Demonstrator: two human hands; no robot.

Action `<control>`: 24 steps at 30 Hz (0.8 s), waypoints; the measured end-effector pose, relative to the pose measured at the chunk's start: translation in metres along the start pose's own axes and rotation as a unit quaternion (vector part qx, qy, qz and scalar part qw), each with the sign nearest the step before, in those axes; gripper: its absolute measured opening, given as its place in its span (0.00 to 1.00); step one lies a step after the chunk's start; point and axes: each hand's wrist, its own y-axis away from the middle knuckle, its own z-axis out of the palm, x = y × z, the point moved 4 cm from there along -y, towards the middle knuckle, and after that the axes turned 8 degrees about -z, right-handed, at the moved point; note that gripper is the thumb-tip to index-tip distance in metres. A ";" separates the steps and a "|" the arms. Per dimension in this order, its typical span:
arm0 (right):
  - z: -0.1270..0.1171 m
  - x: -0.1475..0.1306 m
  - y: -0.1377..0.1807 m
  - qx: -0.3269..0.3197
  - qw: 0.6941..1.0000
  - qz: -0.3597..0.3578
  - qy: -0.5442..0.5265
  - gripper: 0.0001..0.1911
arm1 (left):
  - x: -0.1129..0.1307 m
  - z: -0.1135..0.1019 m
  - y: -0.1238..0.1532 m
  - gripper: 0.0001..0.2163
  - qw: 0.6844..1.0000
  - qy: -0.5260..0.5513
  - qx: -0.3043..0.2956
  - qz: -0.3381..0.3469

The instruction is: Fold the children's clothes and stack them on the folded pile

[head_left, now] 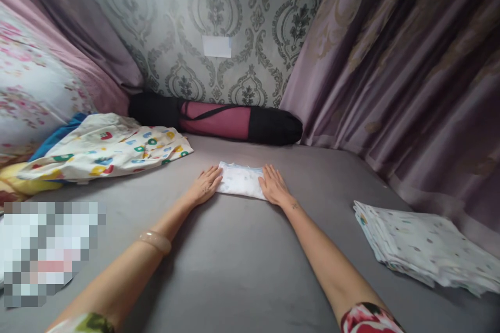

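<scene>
A small folded white cloth [241, 181] with a faint print and a light blue edge lies flat on the grey bed sheet [234, 265]. My left hand [207, 184] rests at the cloth's left end, fingers stretched out and touching its edge. At the opposite end, my right hand [274, 183] lies with fingers extended, its thumb over the cloth's right side. Neither hand grips the cloth. A pale bangle [155, 242] circles my left forearm.
To the right lies a stack of folded printed cloths [425, 244]. A patterned cloth [125, 153] is spread at the left. A black and maroon long bag [219, 120] lies along the wall. Purple curtains [371, 73] hang at the right. Something pixelated [50, 255] is at lower left.
</scene>
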 end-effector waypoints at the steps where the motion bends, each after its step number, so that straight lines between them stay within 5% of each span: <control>1: 0.002 0.000 0.001 0.000 1.000 0.004 0.003 0.32 | 0.001 0.000 0.001 0.27 1.000 0.000 -0.003 -0.001; 8: 0.001 -0.002 -0.005 -0.036 0.999 0.030 -0.016 0.32 | 0.001 -0.009 0.002 0.26 0.993 0.095 0.068 -0.033; 16: 0.009 -0.074 -0.028 0.004 0.998 -0.062 -0.022 0.31 | -0.011 -0.014 0.003 0.17 0.970 0.168 0.151 -0.087; 24: 0.016 -0.071 -0.040 -0.037 0.998 -0.038 -0.023 0.29 | -0.016 -0.015 0.003 0.08 0.957 0.216 0.172 -0.088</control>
